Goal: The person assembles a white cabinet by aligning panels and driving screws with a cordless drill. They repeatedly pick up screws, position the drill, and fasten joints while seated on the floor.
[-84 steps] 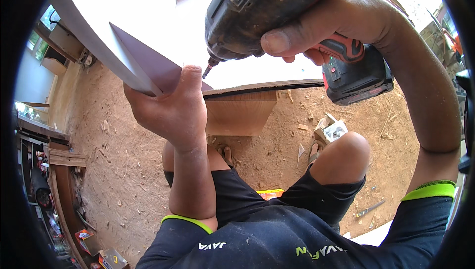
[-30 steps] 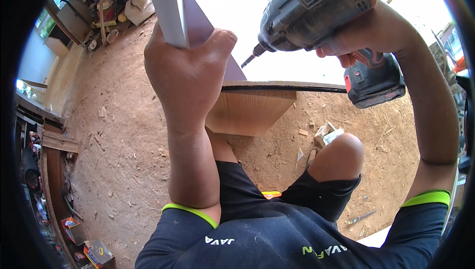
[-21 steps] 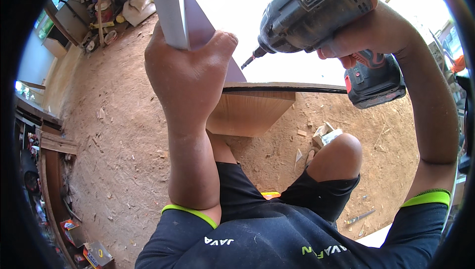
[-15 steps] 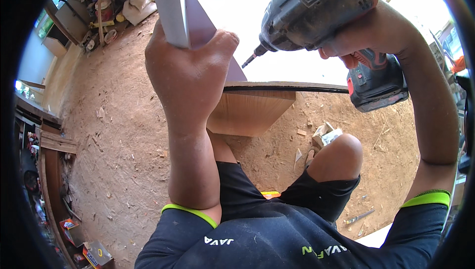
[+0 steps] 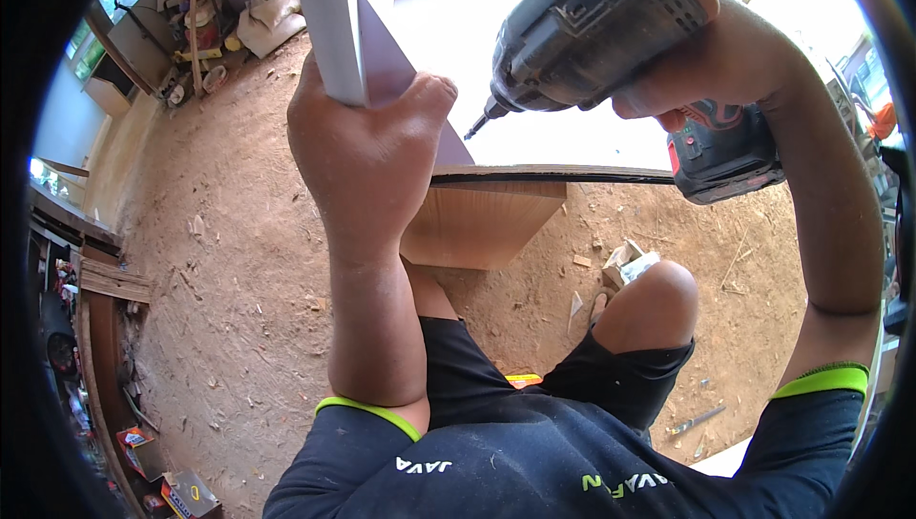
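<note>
My left hand (image 5: pixel 367 152) is closed around the near end of a white panel (image 5: pixel 329 32) that stands on edge, with the thumb lying along its right side. A triangular white piece (image 5: pixel 384 51) shows just right of that panel. In my right hand (image 5: pixel 701 66) is a dark cordless drill (image 5: pixel 587 37), held by its grip, with the battery below. Its bit (image 5: pixel 484 120) points down and left, close to the right edge of the white piece. Whether the bit tip touches anything I cannot tell. Beneath them lies a bright white worktop (image 5: pixel 563 137).
A wooden box (image 5: pixel 482 223) sits under the worktop's near edge. Dirt floor (image 5: pixel 219 261) with scraps spreads around. Sacks (image 5: pixel 272 13) and clutter stand at the far left; shelving with small boxes (image 5: pixel 186 495) lines the near left. A long thin tool (image 5: pixel 697 420) lies at the lower right.
The drill has shifted slightly left, its bit tip a little lower. My left hand and the white panel have moved slightly toward me.
</note>
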Demonstrator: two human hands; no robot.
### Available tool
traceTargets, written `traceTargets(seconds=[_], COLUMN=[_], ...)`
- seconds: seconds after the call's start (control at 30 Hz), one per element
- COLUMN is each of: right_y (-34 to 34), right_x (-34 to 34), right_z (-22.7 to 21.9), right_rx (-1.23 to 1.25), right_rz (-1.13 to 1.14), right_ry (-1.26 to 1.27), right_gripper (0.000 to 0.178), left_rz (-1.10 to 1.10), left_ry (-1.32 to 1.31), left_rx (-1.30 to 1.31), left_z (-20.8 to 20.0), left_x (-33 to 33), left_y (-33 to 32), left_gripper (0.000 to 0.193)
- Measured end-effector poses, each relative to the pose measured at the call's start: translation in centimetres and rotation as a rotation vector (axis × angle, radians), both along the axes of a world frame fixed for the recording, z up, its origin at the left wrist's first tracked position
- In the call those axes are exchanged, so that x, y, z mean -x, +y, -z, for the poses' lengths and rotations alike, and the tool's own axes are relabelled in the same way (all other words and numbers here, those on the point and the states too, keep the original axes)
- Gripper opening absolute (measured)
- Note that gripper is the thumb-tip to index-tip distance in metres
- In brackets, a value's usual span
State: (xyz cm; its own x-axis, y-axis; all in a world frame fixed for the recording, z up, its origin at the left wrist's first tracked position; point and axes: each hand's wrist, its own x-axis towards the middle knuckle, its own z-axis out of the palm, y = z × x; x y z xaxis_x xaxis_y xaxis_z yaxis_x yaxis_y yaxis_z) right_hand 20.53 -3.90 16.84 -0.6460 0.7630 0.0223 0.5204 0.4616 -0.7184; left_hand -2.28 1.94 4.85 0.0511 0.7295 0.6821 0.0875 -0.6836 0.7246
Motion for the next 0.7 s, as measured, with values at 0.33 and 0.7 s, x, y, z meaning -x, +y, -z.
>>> traceTargets(seconds=[0.33,0.7], right_y=[0.4,2.1], right_x=[-0.2,-1.2], right_z=[0.2,0.2], right_rx=[-0.012,-0.087], right_rz=[-0.054,-0.206], right_ry=[0.005,0.007], right_gripper=[0.042,0.041], left_rz=[0.032,0.020], left_ry=[-0.019,-0.009], left_rx=[-0.003,-0.004], left_z=[0.1,0.0], left_x=[0.0,-0.1], left_y=[0.0,-0.1], left_gripper=[0.024,0.025])
